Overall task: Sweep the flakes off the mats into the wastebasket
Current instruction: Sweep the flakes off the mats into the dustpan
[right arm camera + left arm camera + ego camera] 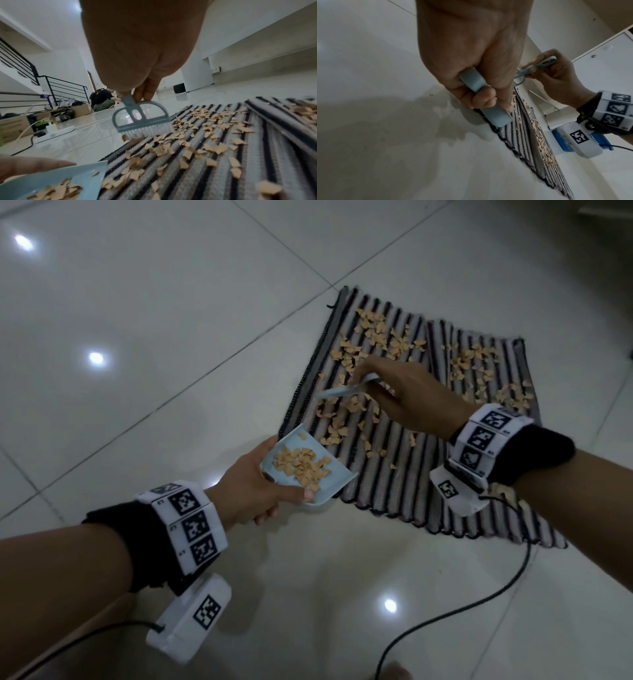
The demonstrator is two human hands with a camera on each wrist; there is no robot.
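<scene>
Bare floor (144,344) lies open left of the mats (387,474).

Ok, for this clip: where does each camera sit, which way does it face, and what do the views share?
Head: on the head, looking down at the mats; both forearms and hands show.
Left wrist: on the left wrist, looking along the left hand gripping the dustpan handle.
Right wrist: on the right wrist, low over the mats, looking along the right hand holding the brush.
All three share the brush, dustpan and flakes.
</scene>
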